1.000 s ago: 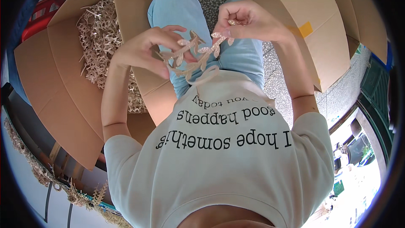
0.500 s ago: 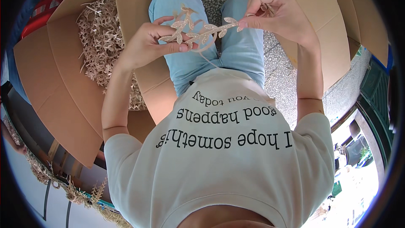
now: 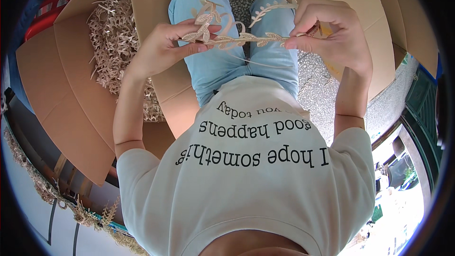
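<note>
A glittery leaf-patterned trim (image 3: 246, 39), beige and gold, stretches between my two hands above my lap. My left hand (image 3: 173, 42) pinches its left part between thumb and fingers, with a leafy end standing up past the fingertips. My right hand (image 3: 334, 31) grips the other part between thumb and forefinger. From behind the right fingers a pale leafy length (image 3: 272, 9) curves back over my knee. Thin ribbon loops hang below the trim, over my light blue trousers (image 3: 204, 73). What lies inside the right palm is partly hidden.
An open cardboard box (image 3: 66, 95) at my left holds a heap of similar beige leafy trims (image 3: 113, 42). More cardboard (image 3: 362, 23) stands at the right. Speckled floor (image 3: 315, 83) shows beside my legs, and a red plastic item (image 3: 45, 19) sits at the far left.
My right hand has moved slightly right and down, pulling the trim straighter and more level. A pale leafy length now shows behind it. My left hand has barely shifted.
</note>
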Action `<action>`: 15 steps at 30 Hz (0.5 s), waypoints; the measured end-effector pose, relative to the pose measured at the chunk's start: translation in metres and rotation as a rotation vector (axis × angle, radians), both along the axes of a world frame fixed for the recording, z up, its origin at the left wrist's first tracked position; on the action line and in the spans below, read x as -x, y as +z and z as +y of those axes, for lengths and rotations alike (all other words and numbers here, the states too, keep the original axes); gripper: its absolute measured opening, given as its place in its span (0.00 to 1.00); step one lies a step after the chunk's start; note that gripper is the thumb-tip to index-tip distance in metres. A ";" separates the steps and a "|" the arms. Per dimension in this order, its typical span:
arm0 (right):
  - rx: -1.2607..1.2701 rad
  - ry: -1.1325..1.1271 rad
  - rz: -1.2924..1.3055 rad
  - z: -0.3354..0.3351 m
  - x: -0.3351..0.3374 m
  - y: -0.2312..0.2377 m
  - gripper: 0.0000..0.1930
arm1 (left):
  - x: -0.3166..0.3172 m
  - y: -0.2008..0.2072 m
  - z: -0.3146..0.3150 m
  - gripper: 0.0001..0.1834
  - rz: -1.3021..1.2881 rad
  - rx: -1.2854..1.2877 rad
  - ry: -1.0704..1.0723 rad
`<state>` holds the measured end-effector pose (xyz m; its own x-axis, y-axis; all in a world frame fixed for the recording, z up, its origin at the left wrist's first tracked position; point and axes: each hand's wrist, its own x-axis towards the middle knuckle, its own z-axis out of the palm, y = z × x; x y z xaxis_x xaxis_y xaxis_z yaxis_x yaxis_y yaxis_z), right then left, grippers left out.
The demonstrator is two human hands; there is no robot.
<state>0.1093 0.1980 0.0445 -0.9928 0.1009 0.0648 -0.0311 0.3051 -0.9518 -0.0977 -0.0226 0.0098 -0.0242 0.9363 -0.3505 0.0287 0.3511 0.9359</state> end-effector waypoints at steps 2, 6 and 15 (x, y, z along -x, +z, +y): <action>-0.010 -0.019 -0.006 0.000 -0.001 0.001 0.09 | 0.000 0.002 0.001 0.17 0.085 -0.026 -0.017; -0.033 -0.070 -0.037 0.002 0.004 -0.001 0.07 | 0.002 -0.004 -0.004 0.13 0.176 -0.112 -0.027; 0.154 -0.129 -0.202 0.014 0.022 -0.004 0.03 | 0.003 0.007 -0.004 0.11 0.227 -0.166 -0.102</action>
<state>0.0878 0.2119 0.0408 -0.9622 0.2209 -0.1591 0.1939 0.1459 -0.9701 -0.1012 -0.0263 0.0167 0.0129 0.9820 -0.1887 0.2715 0.1782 0.9458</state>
